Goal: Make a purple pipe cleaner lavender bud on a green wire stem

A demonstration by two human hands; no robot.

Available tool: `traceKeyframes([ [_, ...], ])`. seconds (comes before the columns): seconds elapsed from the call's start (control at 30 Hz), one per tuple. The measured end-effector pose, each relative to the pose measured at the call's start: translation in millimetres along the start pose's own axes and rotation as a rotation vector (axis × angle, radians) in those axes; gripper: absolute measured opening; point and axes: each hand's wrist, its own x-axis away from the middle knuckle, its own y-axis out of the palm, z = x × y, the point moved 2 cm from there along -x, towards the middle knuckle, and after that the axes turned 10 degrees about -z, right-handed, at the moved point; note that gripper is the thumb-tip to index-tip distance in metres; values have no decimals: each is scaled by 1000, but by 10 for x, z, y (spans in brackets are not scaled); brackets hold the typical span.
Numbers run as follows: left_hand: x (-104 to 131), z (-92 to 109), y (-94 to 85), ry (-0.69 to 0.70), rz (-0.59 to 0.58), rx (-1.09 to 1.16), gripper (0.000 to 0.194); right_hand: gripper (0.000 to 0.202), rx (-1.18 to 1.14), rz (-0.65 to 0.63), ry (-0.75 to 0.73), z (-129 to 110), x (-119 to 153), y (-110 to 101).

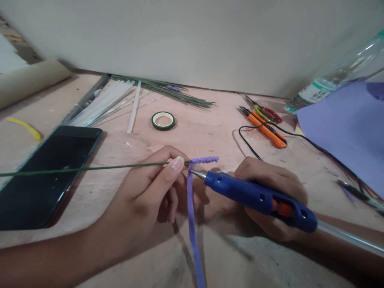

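Note:
My left hand (150, 188) pinches a thin green stem (120, 166) between thumb and forefinger. The stem runs level out past the left edge of the view. At its right tip a purple strip is wound into a bumpy lavender spike (207, 160). The loose end of the purple strip (192, 224) hangs down from the base of the spike. My right hand (270, 188) is wrapped round a blue glue gun (240, 192) with a clear glue stick (348, 236) in its back end. The gun's metal nozzle is at the top of the strip, just below the stem.
A phone (51, 180) lies at left, beside glue sticks (132, 108) and green stems (186, 96). Green tape (163, 121) sits mid-table. At right are an orange cutter (267, 130), scissors (267, 114), a black cable (318, 146), purple sheets (345, 120) and a bottle (339, 76).

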Motion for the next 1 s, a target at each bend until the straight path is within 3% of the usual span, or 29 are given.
traceKeyframes([
  [1.0,-15,38,19,13,19,-24,34,15,-29,18,17,26,55,16],
])
